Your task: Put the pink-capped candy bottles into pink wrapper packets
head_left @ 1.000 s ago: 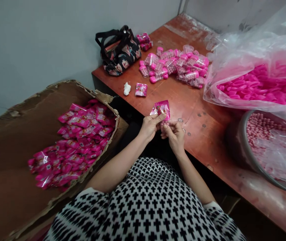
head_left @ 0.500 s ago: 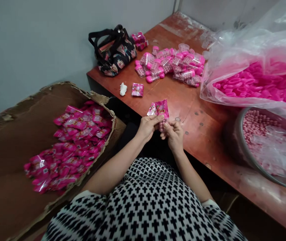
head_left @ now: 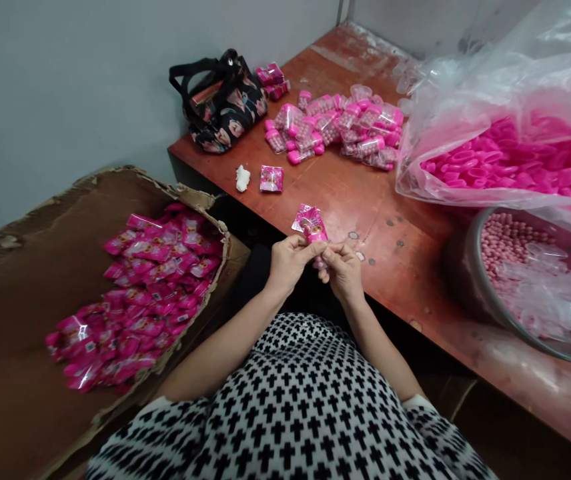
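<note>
Hands together at near edge of red-brown wooden desk (head_left: 395, 247). I see left hand (head_left: 289, 261) and right hand (head_left: 344, 269), both grips pinching small pink printed plastic sachet (head_left: 310, 225), held upright above fingers. Torn cardboard box (head_left: 30, 267) of matching pink packets (head_left: 140, 287) sits to left.

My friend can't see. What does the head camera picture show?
Two hands, the left hand and right hand, together hold a small pink packet at the edge of a reddish table. A cardboard box of pink packets lies to the left, and a metal bowl of pink beads sits to the right.
</note>
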`<state>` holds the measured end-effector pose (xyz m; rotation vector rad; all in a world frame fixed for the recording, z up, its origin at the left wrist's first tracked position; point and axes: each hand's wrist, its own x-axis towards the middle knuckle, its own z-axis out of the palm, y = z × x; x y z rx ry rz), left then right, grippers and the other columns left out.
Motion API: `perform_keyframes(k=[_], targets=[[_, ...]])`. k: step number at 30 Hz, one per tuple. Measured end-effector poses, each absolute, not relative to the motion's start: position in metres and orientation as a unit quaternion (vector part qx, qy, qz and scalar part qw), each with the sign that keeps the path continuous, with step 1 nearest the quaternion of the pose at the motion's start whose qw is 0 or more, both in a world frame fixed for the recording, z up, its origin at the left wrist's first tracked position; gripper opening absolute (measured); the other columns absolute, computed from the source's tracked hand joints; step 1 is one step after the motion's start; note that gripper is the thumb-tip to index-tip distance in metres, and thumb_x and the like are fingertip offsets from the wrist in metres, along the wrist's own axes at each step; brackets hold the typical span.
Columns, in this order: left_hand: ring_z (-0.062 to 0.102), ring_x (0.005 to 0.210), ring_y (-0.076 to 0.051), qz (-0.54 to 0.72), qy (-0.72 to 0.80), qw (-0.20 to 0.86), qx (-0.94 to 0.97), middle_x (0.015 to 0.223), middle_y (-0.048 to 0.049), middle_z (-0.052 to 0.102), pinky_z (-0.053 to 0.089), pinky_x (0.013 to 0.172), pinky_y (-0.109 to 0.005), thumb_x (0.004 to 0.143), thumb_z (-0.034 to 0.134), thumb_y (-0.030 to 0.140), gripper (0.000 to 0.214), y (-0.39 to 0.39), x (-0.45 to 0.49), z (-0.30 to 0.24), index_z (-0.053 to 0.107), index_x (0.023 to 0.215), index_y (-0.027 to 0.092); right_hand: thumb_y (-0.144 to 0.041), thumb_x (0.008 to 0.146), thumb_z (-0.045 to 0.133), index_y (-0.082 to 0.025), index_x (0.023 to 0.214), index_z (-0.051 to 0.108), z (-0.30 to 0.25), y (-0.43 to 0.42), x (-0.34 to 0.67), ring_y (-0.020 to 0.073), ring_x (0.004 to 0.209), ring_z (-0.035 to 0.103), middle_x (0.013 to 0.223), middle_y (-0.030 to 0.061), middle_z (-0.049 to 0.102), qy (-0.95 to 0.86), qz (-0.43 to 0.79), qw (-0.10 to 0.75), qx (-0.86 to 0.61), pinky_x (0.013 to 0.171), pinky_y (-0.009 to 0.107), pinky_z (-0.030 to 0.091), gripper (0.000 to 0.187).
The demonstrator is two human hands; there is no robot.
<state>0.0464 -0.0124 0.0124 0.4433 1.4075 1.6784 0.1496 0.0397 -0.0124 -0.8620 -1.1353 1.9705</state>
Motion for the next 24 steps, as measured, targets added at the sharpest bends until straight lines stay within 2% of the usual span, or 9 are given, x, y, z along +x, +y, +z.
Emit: perform_keyframes(k=[3, 7, 12, 18, 24], targets=[[0.057, 0.054, -0.009, 0.697, 0.515, 0.477, 0.145, 0.064, -0.0024, 0.065, 0.047, 0.057, -0.023, 0.061, 0.077, 0.038, 0.031, -0.016, 0.047, 0.013, 0.064, 0.069, 0.011, -0.037, 0.067, 0.074, -0.019, 0.082, 0.052, -0.009, 0.037, 0.148, 0.0079, 0.038, 0.058, 0.061, -0.0036, 0.069, -0.438, 0.762, 0.34, -0.335, 0.032, 0.015, 0.045, 0.032], [0.057, 0.055, -0.01, 0.714, 0.462, 0.518, 0.092, 0.064, -0.005, 0.064, 0.046, 0.053, -0.023, 0.061, 0.077, 0.042, 0.035, -0.014, 0.045, 0.012, 0.061, 0.063, 0.01, -0.038, 0.066, 0.075, -0.02, 0.082, 0.049, -0.006, 0.03, 0.148, 0.0086, 0.039, 0.059, 0.061, -0.0057, 0.068, -0.475, 0.74, 0.334, -0.34, 0.034, 0.017, 0.048, 0.035], [0.052, 0.049, -0.008, 0.713, 0.501, 0.48, 0.098, 0.06, -0.0029, 0.062, 0.042, 0.047, -0.022, 0.06, 0.078, 0.037, 0.031, -0.014, 0.052, 0.01, 0.064, 0.064, 0.01, -0.035, 0.071, 0.072, -0.019, 0.083, 0.048, -0.009, 0.027, 0.147, 0.0076, 0.04, 0.059, 0.062, -0.0061, 0.068, -0.502, 0.698, 0.375, -0.346, 0.036, 0.016, 0.049, 0.031], [0.049, 0.048, -0.007, 0.717, 0.506, 0.468, 0.099, 0.056, -0.0011, 0.058, 0.04, 0.046, -0.02, 0.062, 0.076, 0.037, 0.03, -0.02, 0.053, 0.013, 0.062, 0.06, 0.01, -0.037, 0.073, 0.069, -0.02, 0.082, 0.047, -0.012, 0.025, 0.145, 0.0086, 0.039, 0.059, 0.059, -0.0063, 0.067, -0.463, 0.745, 0.349, -0.329, 0.034, 0.016, 0.047, 0.029], [0.051, 0.049, -0.007, 0.732, 0.479, 0.48, 0.071, 0.06, -0.0021, 0.06, 0.043, 0.048, -0.021, 0.062, 0.076, 0.038, 0.032, -0.019, 0.051, 0.012, 0.06, 0.062, 0.011, -0.034, 0.075, 0.068, -0.02, 0.082, 0.052, -0.011, 0.017, 0.147, 0.0067, 0.046, 0.06, 0.07, -0.0047, 0.068, -0.567, 0.639, 0.379, -0.356, 0.04, 0.017, 0.051, 0.023]])
